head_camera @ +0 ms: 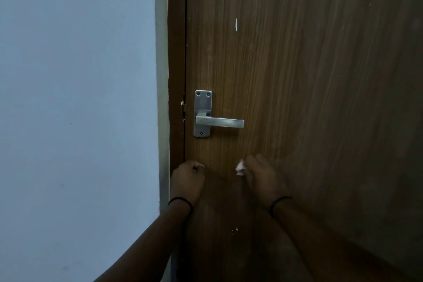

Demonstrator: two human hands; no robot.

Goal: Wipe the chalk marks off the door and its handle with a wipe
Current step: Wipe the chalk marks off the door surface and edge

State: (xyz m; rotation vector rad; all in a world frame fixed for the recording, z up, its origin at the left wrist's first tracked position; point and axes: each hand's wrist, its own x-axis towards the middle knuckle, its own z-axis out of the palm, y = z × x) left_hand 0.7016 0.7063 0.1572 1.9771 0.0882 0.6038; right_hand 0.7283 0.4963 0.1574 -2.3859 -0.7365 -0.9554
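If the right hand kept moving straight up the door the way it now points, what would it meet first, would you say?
Probably the lever of the door handle: the right hand, gripping the wipe, sits just below its free end. Depth is unclear, so it might pass just beside it.

I can read no text, number or sign anywhere in my view. The one candidate is a faint stamped mark on the handle's metal backplate [202,108], just below its two top screws, and it is too small and blurred for me to make out a single letter. The white streak [236,24] on the door [297,75], at about twelve o'clock from the handle's lever, is a plain mark, not a character.
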